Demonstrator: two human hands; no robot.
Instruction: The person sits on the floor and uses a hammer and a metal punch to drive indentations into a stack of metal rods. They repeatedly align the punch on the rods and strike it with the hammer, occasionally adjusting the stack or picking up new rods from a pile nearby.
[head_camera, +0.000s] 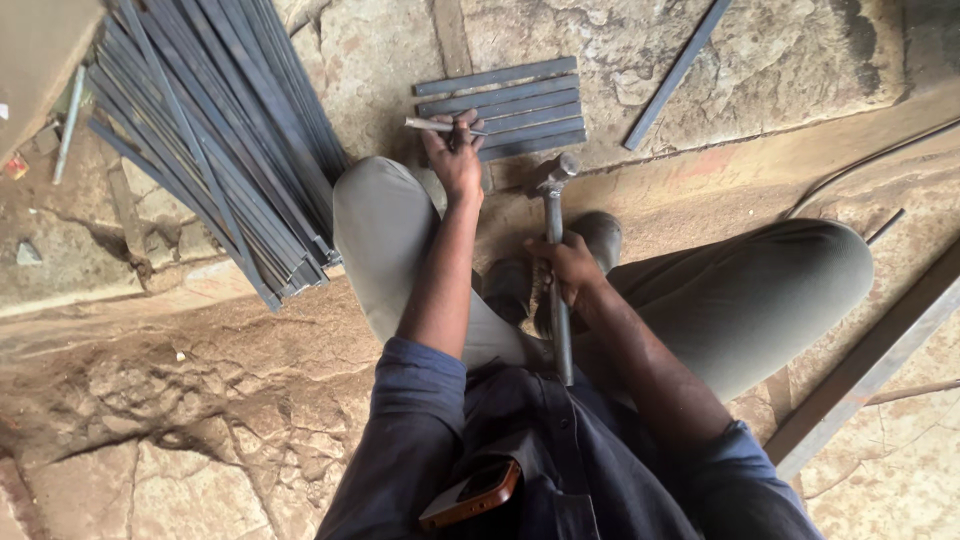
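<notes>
left hand (455, 160) pinches thin grey metal punch (432, 125) on short flat grey steel strips (505, 105) | right hand (568, 266) grips steel hammer (555, 250), head resting low | strips show no visible marks; long-bar bundle (215, 130) lies untouched at stone floor's (200, 440) far-left edge

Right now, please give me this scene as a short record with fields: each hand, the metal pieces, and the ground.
left hand: fingers hold a small metal punch over the flat bars
right hand: grips a hammer by its handle, head pointing away from the person
flat bars: short row lying side by side on the ground
long strips: large bundle to the left
ground: cracked stone
pocket: phone
</notes>
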